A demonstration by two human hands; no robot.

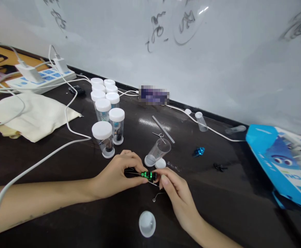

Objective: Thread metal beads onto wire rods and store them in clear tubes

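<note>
My left hand [119,173] pinches a small green and black metallic part [147,175] between thumb and fingers, with thin metal wires lying by its palm. From the other side, the fingertips of my right hand [175,189] close on the black end of the same part. A thin wire with a small loop [154,199] lies just below my fingers. Behind my hands an open clear tube [157,152] lies tilted beside a white cap [160,163]. Nearer to me is a round translucent cup [147,224].
Several white-capped clear jars [102,131] stand at the left back, beside a white cable and a cream cloth [31,113]. A blue part [199,152], black pieces [219,167] and a blue bag [282,162] lie right. A whiteboard [217,69] stands behind.
</note>
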